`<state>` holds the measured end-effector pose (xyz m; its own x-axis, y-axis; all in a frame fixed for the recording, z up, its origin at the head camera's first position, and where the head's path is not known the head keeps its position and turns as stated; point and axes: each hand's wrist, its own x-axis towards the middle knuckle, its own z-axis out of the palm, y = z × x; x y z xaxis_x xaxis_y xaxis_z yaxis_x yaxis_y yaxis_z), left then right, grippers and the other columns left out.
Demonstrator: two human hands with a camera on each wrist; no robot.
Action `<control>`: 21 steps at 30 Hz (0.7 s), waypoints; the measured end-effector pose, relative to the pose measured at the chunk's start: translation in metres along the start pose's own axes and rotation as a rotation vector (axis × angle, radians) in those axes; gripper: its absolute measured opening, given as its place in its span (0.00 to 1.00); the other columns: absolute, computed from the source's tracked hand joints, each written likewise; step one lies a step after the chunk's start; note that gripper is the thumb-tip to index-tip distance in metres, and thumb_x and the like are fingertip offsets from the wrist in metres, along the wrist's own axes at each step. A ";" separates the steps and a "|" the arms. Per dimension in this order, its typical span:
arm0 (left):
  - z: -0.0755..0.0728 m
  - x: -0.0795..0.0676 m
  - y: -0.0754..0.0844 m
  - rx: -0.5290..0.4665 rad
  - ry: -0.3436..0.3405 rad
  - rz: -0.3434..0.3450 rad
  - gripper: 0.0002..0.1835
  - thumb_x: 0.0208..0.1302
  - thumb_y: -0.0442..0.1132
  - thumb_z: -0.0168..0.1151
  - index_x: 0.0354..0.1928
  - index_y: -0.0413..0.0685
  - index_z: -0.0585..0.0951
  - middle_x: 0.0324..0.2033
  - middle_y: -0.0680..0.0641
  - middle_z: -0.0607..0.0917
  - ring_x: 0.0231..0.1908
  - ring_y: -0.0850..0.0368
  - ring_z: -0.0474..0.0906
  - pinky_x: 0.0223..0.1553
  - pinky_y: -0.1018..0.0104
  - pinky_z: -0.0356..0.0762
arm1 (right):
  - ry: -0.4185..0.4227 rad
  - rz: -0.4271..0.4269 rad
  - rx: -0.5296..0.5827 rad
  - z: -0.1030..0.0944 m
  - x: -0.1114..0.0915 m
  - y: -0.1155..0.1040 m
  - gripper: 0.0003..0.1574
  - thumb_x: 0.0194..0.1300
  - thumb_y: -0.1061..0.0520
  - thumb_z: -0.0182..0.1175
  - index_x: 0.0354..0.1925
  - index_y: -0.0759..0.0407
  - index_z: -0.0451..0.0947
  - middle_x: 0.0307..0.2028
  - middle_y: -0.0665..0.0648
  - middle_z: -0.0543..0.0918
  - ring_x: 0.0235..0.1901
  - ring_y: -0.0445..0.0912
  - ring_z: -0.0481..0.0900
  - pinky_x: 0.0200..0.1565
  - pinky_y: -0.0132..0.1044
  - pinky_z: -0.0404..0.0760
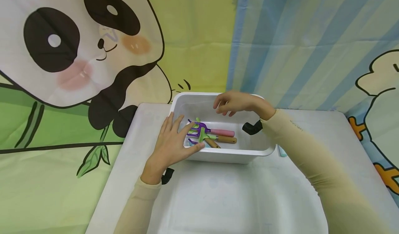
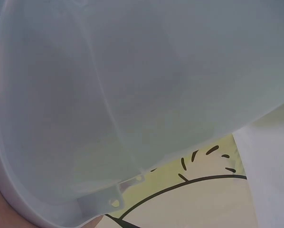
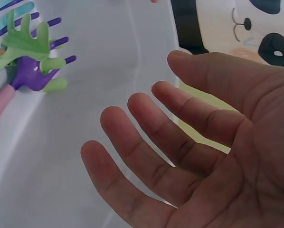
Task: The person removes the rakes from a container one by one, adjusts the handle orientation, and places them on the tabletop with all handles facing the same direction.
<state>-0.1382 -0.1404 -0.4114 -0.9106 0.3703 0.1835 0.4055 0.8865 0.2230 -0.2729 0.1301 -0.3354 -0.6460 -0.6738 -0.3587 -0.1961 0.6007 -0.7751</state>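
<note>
A white plastic bin (image 1: 230,151) holds several small garden tools. A purple hand rake (image 1: 202,126) with a pink handle lies beside a green hand rake (image 1: 203,134) with a wooden handle. A second wooden handle (image 1: 212,143) points toward the bin's front wall; its head is mostly hidden. My left hand (image 1: 171,144) rests at the bin's front left corner, fingers spread over the rim. Above the far part of the bin hovers my right hand (image 1: 235,102), fingers loosely bent and holding nothing. In the right wrist view its fingers (image 3: 146,137) are apart from the tools.
The bin stands on a white table (image 1: 218,196) close to a cloth backdrop (image 1: 199,47) printed with a panda. A light blue object (image 1: 282,151) lies right of the bin, partly covered by the right sleeve. Black wrist mounts (image 1: 252,127) sit at both cuffs.
</note>
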 end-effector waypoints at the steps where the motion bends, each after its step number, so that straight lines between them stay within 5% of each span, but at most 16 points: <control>1: 0.000 0.000 0.000 0.001 0.001 0.000 0.51 0.56 0.83 0.41 0.71 0.58 0.72 0.74 0.39 0.61 0.76 0.35 0.36 0.73 0.46 0.28 | -0.007 0.004 -0.004 0.002 0.004 0.001 0.16 0.73 0.57 0.59 0.55 0.61 0.76 0.47 0.61 0.80 0.46 0.57 0.79 0.48 0.52 0.82; 14: 0.001 0.000 -0.002 0.008 0.007 0.005 0.51 0.56 0.83 0.42 0.71 0.58 0.72 0.73 0.38 0.61 0.76 0.35 0.36 0.73 0.45 0.29 | -0.050 0.040 0.028 0.019 0.042 0.027 0.15 0.70 0.58 0.61 0.52 0.62 0.75 0.40 0.63 0.81 0.36 0.53 0.79 0.43 0.52 0.81; 21: 0.002 0.002 -0.002 0.017 -0.001 0.007 0.51 0.56 0.84 0.40 0.72 0.59 0.71 0.74 0.38 0.61 0.76 0.35 0.35 0.73 0.46 0.27 | -0.120 0.074 0.006 0.031 0.057 0.046 0.17 0.71 0.59 0.60 0.54 0.65 0.74 0.46 0.66 0.81 0.43 0.58 0.78 0.46 0.54 0.80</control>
<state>-0.1407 -0.1415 -0.4132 -0.9078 0.3768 0.1841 0.4105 0.8884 0.2057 -0.2955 0.1056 -0.4079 -0.5659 -0.6745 -0.4741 -0.1469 0.6484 -0.7470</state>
